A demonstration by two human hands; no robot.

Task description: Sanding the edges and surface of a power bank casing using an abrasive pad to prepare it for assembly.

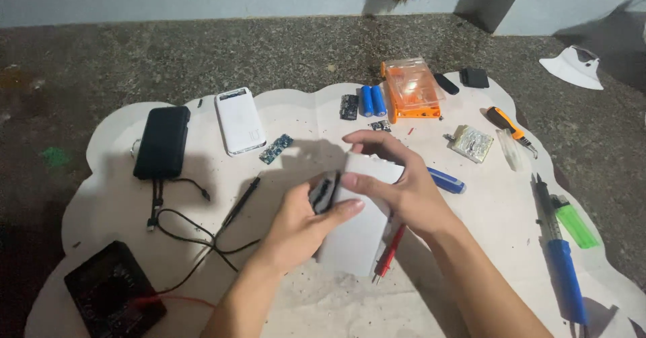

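Forearms enter from the bottom edge and meet above the middle of a white scalloped sheet [101, 176] spread over a speckled stone floor [67, 62]. Left hand [306, 220] cups a white power-bank shell [356, 234] from below, thumb laid across its face. Right hand [397, 183] pinches the shell's upper end, fingers curled over the top edge. Shell is held just above the sheet, tilted, nothing under it but a red probe [389, 252].

Shell appearance: flat, rectangular, matt white, rounded corners. A dark gap shows at its left edge near the left thumb, with black parts inside; whether these are wires or a board, cannot tell.

Risks, as judged:
- Both grips sit at one end; the free lower end could swing or slip out and land on the red probe.
- Thumb pressure near the dark gap could nip or bend whatever lies inside.
- Black probe [241, 202] and its leads [195, 234] trail from a multimeter [111, 291] close under the left wrist; a snagged lead could drag the meter.
- Soldering iron [562, 264] lies beside the right forearm; an elbow sweep could knock it. Whether it is hot, cannot tell.

Also present: a black power bank [161, 141], a white power bank [239, 119], two blue cells [373, 100], an orange case [412, 89], a green lighter [577, 222].
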